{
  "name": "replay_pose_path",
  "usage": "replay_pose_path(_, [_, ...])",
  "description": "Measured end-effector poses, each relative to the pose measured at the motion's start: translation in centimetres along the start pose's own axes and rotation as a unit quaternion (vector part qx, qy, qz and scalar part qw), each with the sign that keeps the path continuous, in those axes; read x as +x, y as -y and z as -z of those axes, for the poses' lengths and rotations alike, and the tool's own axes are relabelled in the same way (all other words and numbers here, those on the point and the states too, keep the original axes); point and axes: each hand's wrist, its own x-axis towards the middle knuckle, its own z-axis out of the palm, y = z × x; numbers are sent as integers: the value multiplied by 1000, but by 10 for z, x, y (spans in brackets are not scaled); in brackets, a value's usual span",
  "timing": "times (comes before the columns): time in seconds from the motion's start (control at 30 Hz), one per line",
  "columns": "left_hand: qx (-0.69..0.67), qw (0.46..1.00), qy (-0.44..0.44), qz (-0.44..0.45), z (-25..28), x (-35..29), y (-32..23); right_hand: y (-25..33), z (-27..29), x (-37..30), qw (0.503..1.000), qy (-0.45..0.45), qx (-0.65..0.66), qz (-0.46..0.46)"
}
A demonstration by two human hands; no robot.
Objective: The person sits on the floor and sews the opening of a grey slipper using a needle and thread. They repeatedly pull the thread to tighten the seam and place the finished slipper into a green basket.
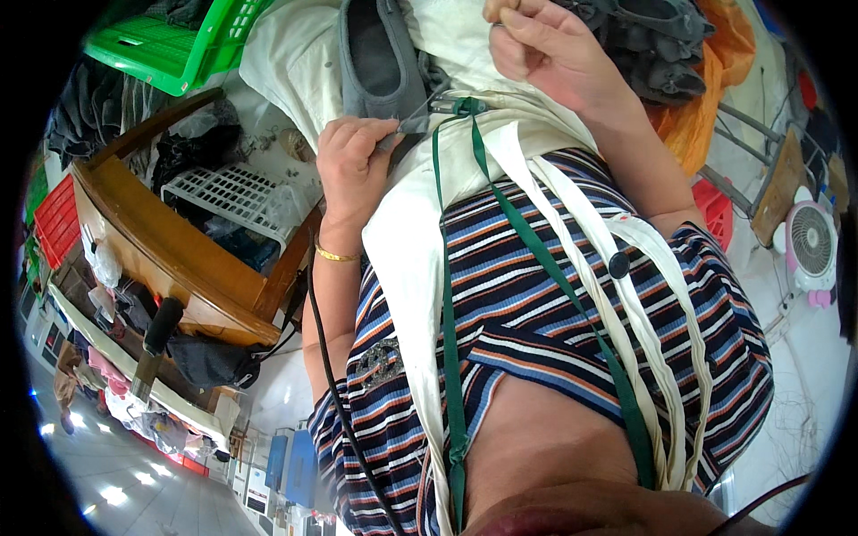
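Observation:
A grey slip-on shoe (382, 54) lies on the pale apron (286, 54) over my lap, its opening facing up. My left hand (353, 165) is closed at the heel end, its thumb and fingers pinching the grey edge there. Thin light strands run from that spot toward the middle of my lap. Up and to the right, my right hand (559, 49) is raised above the apron with curled fingers pinched together. Whatever sits in that pinch is too small to make out. Between the hands, a small metal tool (447, 105) hangs on a green neck ribbon (483, 147).
Dark shoes (657, 45) are heaped at the right beside an orange sack (733, 45). On the left stand a green crate (152, 54), a wooden chair (179, 241) and a white plastic basket (228, 196). A pink-and-white fan (811, 237) is at far right.

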Motion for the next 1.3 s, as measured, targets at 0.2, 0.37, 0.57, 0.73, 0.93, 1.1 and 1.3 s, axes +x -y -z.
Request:
replay_pose_path(0.2, [-3,998,-57,-7,-1,-1,-9,-25,-5,10,931,69,-339,-113])
replay_pose_path(0.37, [-7,998,-66,1,-1,-2,-11,-20,-14,24,932,99,-346,-37])
replay_pose_path(0.57, [42,996,-72,-43,-10,-11,-2,-19,18,20,827,42,-561,-5])
replay_pose_path(0.73, [76,992,-61,-77,-9,-11,0,-32,31,10,738,20,-673,51])
replay_pose_path(0.93, [128,986,-83,-70,-12,-17,-1,-51,-3,13,830,110,-543,-65])
replay_pose_path(1.1, [145,981,-114,-52,-16,-23,-2,-64,1,20,778,166,-606,-16])
replay_pose_path(1.3, [146,981,-112,-52,-15,-23,-4,-65,-1,20,769,166,-618,-7])
